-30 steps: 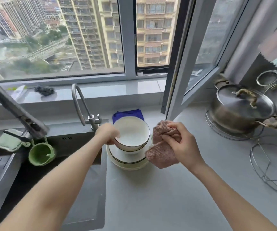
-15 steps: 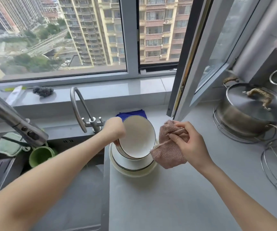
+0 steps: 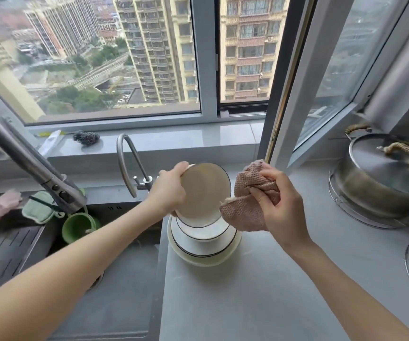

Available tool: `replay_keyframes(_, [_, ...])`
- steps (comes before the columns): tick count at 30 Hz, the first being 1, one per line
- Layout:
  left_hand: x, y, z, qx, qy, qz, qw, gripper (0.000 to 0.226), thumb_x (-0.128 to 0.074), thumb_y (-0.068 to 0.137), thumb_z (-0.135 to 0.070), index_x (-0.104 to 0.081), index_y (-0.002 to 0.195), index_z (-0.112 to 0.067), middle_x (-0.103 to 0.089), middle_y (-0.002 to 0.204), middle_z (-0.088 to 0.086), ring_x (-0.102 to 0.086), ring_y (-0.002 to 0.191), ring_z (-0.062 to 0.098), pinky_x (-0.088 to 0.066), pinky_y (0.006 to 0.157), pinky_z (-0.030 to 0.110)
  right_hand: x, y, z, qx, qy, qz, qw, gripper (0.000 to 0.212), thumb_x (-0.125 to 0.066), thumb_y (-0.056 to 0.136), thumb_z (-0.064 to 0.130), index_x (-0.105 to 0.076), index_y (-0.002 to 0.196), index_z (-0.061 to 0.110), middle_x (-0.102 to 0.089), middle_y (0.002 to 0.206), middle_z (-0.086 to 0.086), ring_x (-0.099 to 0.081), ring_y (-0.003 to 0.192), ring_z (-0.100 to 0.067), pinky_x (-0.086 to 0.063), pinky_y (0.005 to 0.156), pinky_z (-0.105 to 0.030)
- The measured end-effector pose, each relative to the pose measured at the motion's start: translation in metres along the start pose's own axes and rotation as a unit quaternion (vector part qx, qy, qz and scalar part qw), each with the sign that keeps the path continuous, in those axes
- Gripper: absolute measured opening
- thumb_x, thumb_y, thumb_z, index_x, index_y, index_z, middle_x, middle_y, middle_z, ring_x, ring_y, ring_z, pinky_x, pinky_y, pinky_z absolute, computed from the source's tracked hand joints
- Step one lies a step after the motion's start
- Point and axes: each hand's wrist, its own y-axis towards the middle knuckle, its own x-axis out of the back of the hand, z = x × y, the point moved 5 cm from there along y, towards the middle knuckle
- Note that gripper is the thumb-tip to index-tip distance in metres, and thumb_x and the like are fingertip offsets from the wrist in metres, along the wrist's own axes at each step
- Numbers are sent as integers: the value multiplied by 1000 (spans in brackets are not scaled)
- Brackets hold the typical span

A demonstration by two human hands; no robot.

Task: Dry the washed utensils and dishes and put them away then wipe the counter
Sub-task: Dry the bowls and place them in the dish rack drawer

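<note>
Holding bowl (image 3: 204, 193) tilted over dish stack (image 3: 203, 249) w/ left hand (image 3: 171, 190), fingers curled on rim at 10 o'clock, prob to face inside toward cloth (image 3: 242, 210); right hand (image 3: 281, 205) at bowl's 3 o'clock, fingers pinching bunched cloth.

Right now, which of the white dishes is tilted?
The top bowl, which the left hand holds by its rim; the dishes below it lie flat in a stack.
</note>
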Motion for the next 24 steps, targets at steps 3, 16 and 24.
replay_keyframes(3, [-9, -5, 19, 112, -296, 94, 944, 62, -21, 78, 10, -46, 125, -21, -49, 123, 7, -56, 96, 39, -57, 51, 46, -23, 7, 16, 76, 9, -37, 996, 24, -64, 87, 13, -55, 108, 15, -53, 134, 0, -50, 128, -18, -39, 105, -24])
replay_keyframes(16, [-32, -43, 37, 153, -498, 122, 845, 38, -37, 92, -61, -66, 106, -41, -73, 101, -2, -69, 92, 25, -58, 72, 47, -151, -23, 5, -95, -115, 408, 901, 57, -26, 103, 38, -1, 153, 25, 16, 159, -3, 25, 143, -25, 17, 116, -40])
replay_keyframes(24, [-12, -48, 48, 123, -515, 197, 825, 50, -56, 85, -47, -61, 115, -6, -68, 100, 17, -66, 84, 33, -55, 73, 37, -129, -64, 50, -113, 0, 661, 742, 63, -41, 90, 9, -31, 145, 38, -54, 115, 37, -47, 109, 13, -34, 91, -7])
